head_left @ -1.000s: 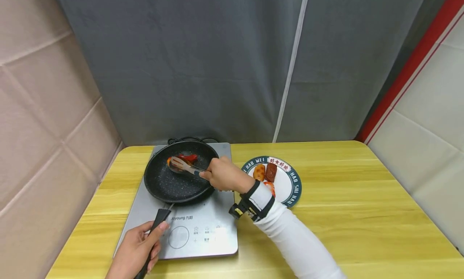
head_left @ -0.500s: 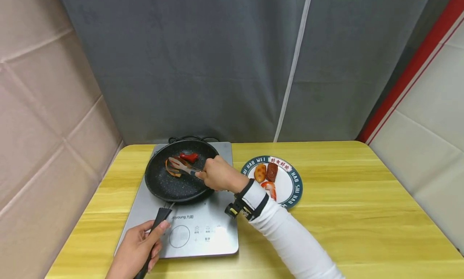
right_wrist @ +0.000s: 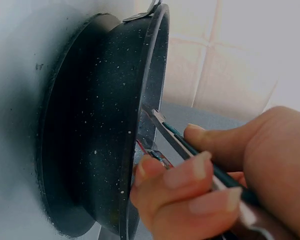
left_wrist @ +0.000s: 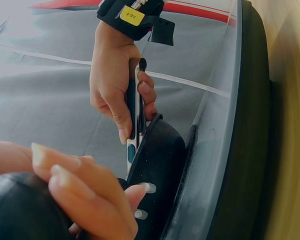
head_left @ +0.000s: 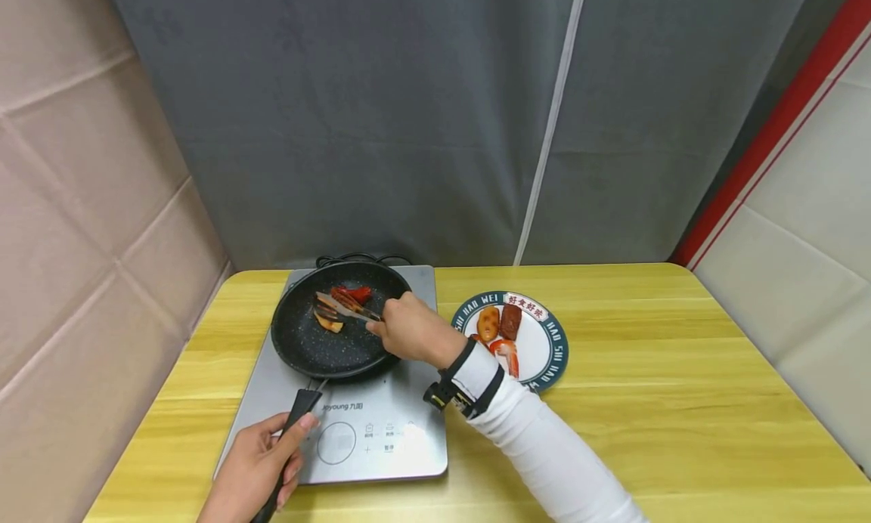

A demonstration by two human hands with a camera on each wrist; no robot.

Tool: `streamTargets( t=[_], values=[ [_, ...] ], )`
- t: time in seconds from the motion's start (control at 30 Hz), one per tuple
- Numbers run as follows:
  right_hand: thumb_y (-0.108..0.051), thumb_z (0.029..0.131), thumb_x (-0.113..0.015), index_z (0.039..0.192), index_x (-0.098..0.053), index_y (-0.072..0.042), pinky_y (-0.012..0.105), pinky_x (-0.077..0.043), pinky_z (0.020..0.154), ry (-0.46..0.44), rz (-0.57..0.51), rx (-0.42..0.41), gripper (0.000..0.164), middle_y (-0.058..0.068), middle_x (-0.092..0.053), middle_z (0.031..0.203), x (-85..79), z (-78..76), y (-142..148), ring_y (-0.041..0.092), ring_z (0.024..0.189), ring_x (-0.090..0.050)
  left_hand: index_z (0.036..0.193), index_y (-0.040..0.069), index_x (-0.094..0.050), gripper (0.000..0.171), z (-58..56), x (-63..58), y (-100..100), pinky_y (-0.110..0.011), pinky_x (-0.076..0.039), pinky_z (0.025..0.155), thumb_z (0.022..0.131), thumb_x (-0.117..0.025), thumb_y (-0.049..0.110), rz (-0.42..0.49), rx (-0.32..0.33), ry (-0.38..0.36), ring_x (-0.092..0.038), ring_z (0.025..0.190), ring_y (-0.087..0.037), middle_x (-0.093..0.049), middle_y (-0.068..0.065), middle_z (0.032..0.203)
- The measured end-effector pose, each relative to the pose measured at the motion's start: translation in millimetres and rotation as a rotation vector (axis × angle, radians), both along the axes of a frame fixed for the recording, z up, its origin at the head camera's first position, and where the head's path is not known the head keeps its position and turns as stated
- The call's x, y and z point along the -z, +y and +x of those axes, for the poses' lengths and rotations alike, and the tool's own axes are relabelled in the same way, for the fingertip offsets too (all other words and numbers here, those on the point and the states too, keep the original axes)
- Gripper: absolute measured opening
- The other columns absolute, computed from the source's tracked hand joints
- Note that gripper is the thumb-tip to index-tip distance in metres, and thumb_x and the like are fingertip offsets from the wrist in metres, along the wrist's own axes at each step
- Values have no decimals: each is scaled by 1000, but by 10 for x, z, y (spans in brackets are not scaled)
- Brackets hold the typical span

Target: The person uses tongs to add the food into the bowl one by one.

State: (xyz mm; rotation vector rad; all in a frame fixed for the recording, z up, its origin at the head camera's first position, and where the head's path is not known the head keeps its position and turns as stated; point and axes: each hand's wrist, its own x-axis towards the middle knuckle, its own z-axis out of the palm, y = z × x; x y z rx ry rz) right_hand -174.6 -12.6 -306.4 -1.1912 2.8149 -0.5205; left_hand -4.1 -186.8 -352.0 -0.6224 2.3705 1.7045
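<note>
My left hand (head_left: pixel 261 462) grips the black handle (head_left: pixel 303 403) of a speckled frying pan (head_left: pixel 299 345). The pan sits on a silver induction cooktop (head_left: pixel 408 462). Over its right rim, my right hand (head_left: pixel 416 330) holds metal tongs (head_left: pixel 333 305) with dark grips. The tong heads are down in the pan, against a yellow-orange food piece (head_left: pixel 330 324); whether they pinch it I cannot tell. A red piece (head_left: pixel 359 293) lies just behind. In the right wrist view, fingers and thumb close around the tongs (right_wrist: pixel 177 142), and the pan wall (right_wrist: pixel 110 100) hides most of the food.
Right of the cooktop, a plate with a dark green rim (head_left: pixel 559 349) carries a yellow-brown piece (head_left: pixel 488 323), a dark red-brown piece (head_left: pixel 510 323) and a shrimp-like piece (head_left: pixel 504 353), partly behind the right wrist. A black cable (head_left: pixel 364 258) lies behind the pan.
The tongs have shifted about in the pan, and the yellow-orange piece has turned and moved slightly. My left hand stays on the pan handle.
</note>
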Motion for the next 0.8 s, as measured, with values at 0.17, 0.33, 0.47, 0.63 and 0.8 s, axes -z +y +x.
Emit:
streamTargets(
  t=[0.17, 0.33, 0.47, 0.63, 0.8],
  values=[
    [-36, 92, -49, 66, -59, -9, 20, -27, 31, -20, 15, 60, 39, -4, -34, 47, -15, 44, 9, 8, 32, -37, 96, -2, -53, 38, 0, -7, 4, -32, -37, 33, 88, -54, 34, 5, -2, -5, -37, 34, -16, -43, -5, 49],
    [-37, 91, -50, 77, -63, -7, 21, -29, 32, 11, 33, 88, 35, -2, -40, 48, -39, 102, 15, 8, 35, -41, 96, -2, -52, 38, -2, -10, 7, -32, -37, 32, 88, -54, 35, -1, -3, -6, -37, 34, -16, -43, -5, 49],
    [-36, 90, -52, 78, -65, -7, 23, -34, 34, 46, 44, 87, 35, 0, -46, 53, -49, 165, 18, 9, 40, -45, 96, -2, -52, 37, 1, -13, 9, -33, -37, 32, 88, -54, 35, -8, -3, -2, -38, 34, -16, -43, -6, 50],
    [-35, 90, -52, 81, -67, -7, 23, -36, 35, 50, 59, 91, 33, 1, -50, 57, -39, 218, 17, 9, 42, -47, 97, -2, -52, 38, 1, -5, 7, -33, -38, 32, 88, -54, 35, -4, -6, 1, -38, 34, -16, -43, -6, 50],
    [-35, 90, -52, 80, -66, -8, 23, -36, 35, 51, 60, 86, 33, 1, -50, 57, -26, 209, 19, 9, 42, -47, 96, -2, -52, 38, 1, 13, -1, -33, -38, 32, 88, -54, 35, -3, -6, 2, -38, 34, -17, -43, -6, 50]
  ],
)
